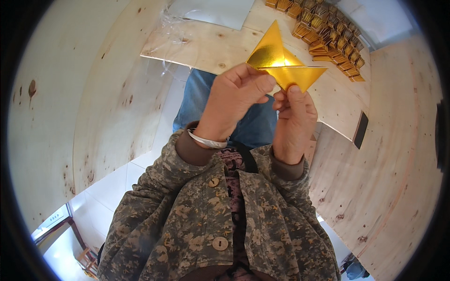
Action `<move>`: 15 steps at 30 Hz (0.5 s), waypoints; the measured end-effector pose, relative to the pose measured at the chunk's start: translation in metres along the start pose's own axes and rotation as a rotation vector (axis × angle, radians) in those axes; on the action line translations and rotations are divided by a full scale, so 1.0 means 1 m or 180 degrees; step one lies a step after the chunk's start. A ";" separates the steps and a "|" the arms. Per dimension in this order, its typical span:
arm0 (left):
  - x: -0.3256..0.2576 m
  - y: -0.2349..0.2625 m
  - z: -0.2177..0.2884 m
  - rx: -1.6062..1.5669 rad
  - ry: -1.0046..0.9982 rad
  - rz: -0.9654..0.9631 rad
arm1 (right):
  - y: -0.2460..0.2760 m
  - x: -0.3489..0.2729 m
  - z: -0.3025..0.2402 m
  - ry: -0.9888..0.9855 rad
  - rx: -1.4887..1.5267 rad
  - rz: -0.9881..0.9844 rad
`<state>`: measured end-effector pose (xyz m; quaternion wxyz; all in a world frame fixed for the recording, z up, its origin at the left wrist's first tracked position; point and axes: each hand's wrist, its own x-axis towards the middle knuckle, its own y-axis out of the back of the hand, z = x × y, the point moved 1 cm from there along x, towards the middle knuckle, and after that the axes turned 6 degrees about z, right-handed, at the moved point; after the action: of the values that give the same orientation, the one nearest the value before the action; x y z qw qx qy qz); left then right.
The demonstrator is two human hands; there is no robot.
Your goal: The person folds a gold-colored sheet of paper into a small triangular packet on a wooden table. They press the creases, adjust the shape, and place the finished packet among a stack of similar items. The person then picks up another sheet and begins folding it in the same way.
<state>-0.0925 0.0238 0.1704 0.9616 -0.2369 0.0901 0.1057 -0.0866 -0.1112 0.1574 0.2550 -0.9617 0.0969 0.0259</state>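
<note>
A sheet of shiny gold paper [293, 77], folded into pointed triangular flaps, is held up above the near edge of the wooden table. One flap points up and away, another points to the right. My left hand [239, 93] is closed at the paper's lower left, thumb and fingers pinching its edge. Below the paper's middle, my right hand [296, 105] grips it with the thumb on the near face. The fingers behind the paper are partly hidden.
Many folded gold paper pieces [328, 35] stand in rows at the table's far right. Clear plastic wrap [171, 28] and a pale grey sheet [215, 11] lie at the far left. Wooden panels [389, 154] rise at both sides. A dark block [361, 130] sits at the table's right corner.
</note>
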 end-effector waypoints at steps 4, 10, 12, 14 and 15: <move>0.002 -0.005 -0.009 -0.0260 -0.0217 0.0359 | -0.001 -0.002 0.002 -0.0176 -0.0236 -0.0105; 0.005 0.006 -0.004 0.0157 -0.0607 0.0470 | -0.004 -0.002 -0.016 0.3017 -0.2544 0.0328; 0.002 0.004 -0.004 0.0344 -0.0647 0.0413 | -0.006 -0.002 -0.020 0.3544 -0.3365 -0.0060; 0.001 0.002 -0.004 0.0481 -0.0712 0.0340 | -0.008 0.000 -0.019 0.3797 -0.3869 -0.0267; 0.000 0.002 -0.004 0.0525 -0.0761 0.0304 | -0.009 0.001 -0.019 0.3851 -0.3929 -0.0227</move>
<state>-0.0936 0.0239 0.1659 0.9755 -0.1383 -0.0055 0.1710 -0.0836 -0.1135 0.1785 -0.4077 -0.7791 0.1543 -0.4505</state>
